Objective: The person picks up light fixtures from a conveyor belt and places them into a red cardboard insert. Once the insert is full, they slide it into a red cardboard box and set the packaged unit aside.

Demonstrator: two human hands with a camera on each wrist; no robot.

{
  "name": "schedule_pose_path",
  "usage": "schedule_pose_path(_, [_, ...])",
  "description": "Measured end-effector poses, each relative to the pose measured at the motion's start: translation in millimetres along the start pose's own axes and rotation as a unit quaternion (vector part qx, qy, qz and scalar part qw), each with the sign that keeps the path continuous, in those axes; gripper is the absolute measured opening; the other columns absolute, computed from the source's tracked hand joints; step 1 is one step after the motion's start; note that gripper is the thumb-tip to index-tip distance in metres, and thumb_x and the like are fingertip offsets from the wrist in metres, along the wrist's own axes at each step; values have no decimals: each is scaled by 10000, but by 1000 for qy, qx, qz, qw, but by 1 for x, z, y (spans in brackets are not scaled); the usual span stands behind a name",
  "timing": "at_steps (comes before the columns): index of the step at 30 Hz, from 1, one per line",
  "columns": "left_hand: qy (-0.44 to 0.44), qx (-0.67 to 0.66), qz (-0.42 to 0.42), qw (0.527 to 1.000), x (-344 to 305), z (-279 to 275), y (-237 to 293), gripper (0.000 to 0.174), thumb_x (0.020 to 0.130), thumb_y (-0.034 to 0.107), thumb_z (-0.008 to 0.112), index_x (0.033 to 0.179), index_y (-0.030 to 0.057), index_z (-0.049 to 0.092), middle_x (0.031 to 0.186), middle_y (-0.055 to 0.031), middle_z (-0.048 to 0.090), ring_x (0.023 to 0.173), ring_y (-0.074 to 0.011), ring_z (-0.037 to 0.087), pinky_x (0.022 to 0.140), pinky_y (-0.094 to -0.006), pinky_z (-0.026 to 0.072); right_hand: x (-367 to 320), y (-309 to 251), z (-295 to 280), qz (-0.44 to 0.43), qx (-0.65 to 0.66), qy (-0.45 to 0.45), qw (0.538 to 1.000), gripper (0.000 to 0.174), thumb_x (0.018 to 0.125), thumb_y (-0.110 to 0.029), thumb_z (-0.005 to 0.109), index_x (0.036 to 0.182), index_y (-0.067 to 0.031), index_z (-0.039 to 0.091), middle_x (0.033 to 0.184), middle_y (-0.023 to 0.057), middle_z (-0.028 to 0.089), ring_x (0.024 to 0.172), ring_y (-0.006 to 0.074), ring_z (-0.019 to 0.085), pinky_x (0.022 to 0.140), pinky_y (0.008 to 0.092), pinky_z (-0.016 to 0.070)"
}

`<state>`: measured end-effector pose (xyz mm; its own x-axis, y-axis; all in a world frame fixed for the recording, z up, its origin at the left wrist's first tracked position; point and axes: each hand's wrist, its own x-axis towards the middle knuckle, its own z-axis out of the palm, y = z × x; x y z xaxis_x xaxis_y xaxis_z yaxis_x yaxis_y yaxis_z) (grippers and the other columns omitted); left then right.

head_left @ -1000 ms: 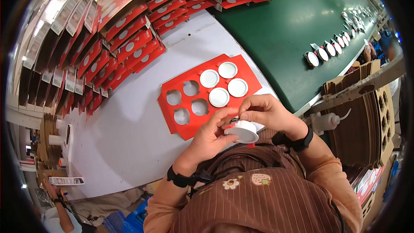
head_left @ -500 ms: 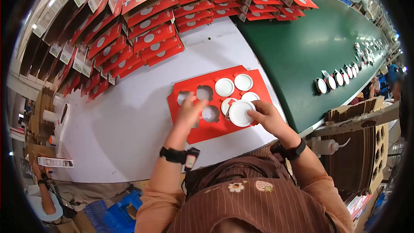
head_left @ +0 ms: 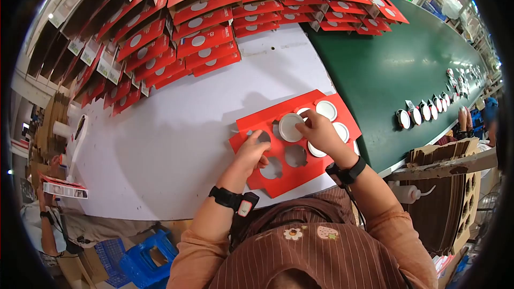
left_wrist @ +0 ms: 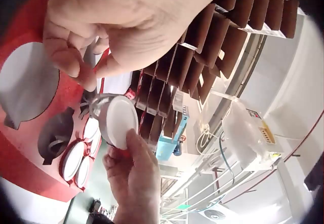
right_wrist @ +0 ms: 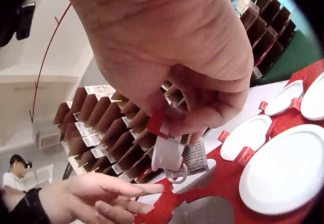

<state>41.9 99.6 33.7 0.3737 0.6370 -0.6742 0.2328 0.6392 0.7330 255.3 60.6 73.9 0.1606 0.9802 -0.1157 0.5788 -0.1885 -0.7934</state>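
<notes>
The right hand [head_left: 326, 135] pinches a round white piece [head_left: 290, 127] by its edge, above the upper middle of a red card sheet [head_left: 284, 182] with round holes. Seen from the right wrist, a red clip [right_wrist: 158, 124], a metal spring and a printed label are on the held piece [right_wrist: 167, 154]. The left hand [head_left: 249, 155] is at the sheet's left end, fingers extended over a hole there; whether they touch the card is unclear. Several white discs [head_left: 326, 109] sit in the sheet's right part, some partly hidden by the right hand.
Stacked red cartons [head_left: 203, 37] stand at the back of the white table [head_left: 176, 166]. On the green surface [head_left: 375, 75] to the right lies a row of white round pieces [head_left: 403, 119]. Cardboard [head_left: 436, 203] and a white bottle [head_left: 406, 192] are at the right.
Both hands were on the white piece at first; the left hand released it and moved to the sheet's left end. The right hand carried the piece over the sheet, then leftward across it.
</notes>
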Motion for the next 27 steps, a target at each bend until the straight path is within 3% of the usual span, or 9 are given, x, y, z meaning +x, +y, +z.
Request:
schedule_pose_path(3, [-4,-8,5,1000,-7,4,-4,736,873,185,569,1495,134,179,1044,-98,586,513,-116,534,444,-277,417,-1,-1,8,-8,-52,0,999,343,842,-214,640,1052,53,595,734,167,642,666,247,631,615,345,485])
schedule_pose_path(5, [-6,-10,27,1000,-10,6,-6,743,835,185,577,1480,84,221,936,-84,598,527,-123,548,480,-279,446,1,11,18,-29,-78,15,996,331,827,-189,630,1050,55,605,740,209,634,690,311,636,649,379,496])
schedule_pose_path(9, [-9,1,22,1000,-14,7,-6,731,838,178,572,1478,83,232,912,-74,589,525,-123,547,477,-280,445,3,19,23,-10,-28,7,1000,312,835,-176,615,1044,56,615,741,230,632,707,335,639,656,399,495])
schedule_pose_path(14, [-99,-66,-48,992,-4,3,-8,764,886,170,545,1505,128,99,1041,-77,527,604,-145,580,531,-288,483,5,24,24,-49,-89,-35,994,247,861,-134,584,1004,64,618,766,252,636,728,367,639,645,435,489])
schedule_pose_path(17, [-108,-175,-48,977,7,7,-16,677,925,152,521,1480,188,135,1000,-49,493,639,-137,579,565,-287,497,8,24,27,-69,-84,-34,994,222,870,-130,573,1002,49,581,767,232,641,713,375,634,631,445,494])
schedule_pose_path(21, [-90,-130,-62,985,7,11,-15,680,929,127,519,1472,201,118,1066,-66,481,652,-144,598,579,-297,518,7,26,32,-85,-155,26,984,211,883,-106,550,1054,18,543,827,250,634,769,398,630,681,451,491])
schedule_pose_path(24, [-96,-107,-50,988,7,13,-16,705,932,140,526,1482,195,89,1112,-71,466,665,-146,612,575,-285,518,20,39,31,-98,-154,-8,983,196,886,-98,540,1049,0,490,832,251,635,777,404,629,686,451,497])
schedule_pose_path(27, [-128,-96,-39,986,6,13,-11,766,930,139,527,1497,188,15,1116,-88,474,662,-144,615,567,-278,516,28,51,37,-74,-147,-51,985,199,863,-100,543,1011,10,469,777,220,633,734,421,625,619,467,501])
